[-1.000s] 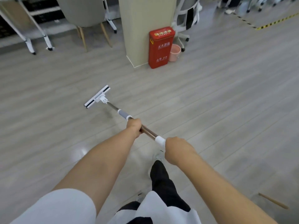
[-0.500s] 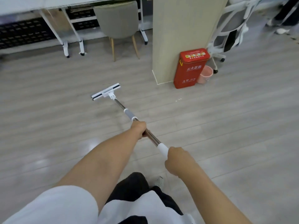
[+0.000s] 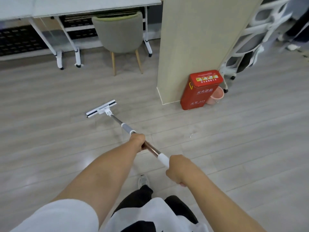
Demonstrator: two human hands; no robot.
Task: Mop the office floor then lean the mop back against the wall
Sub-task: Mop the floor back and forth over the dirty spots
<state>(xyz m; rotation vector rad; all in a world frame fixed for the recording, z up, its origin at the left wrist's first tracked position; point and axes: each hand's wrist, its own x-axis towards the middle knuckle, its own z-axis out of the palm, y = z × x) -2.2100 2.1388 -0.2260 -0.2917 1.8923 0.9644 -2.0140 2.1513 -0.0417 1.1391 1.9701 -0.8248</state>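
A mop (image 3: 124,127) with a flat white head (image 3: 101,109) lies with its head on the grey plank floor (image 3: 242,148), ahead and left of centre. Its pole runs back toward me, metal with a grey collar, a copper section and a white end grip. My left hand (image 3: 137,141) grips the copper part of the pole. My right hand (image 3: 178,168) grips the white end grip, lower and nearer my body. My shoe (image 3: 143,181) shows below the pole.
A beige pillar (image 3: 197,47) stands ahead right, with a red fire-equipment box (image 3: 199,91) and a pink bucket (image 3: 216,96) at its base. A grey chair (image 3: 119,36) sits under white desks (image 3: 70,7) at the back. A white office chair (image 3: 250,39) is at far right.
The view has swung left and I have come closer to the pillar and desks. The mop head has slid forward toward the chair. Both hands keep the same hold on the pole.
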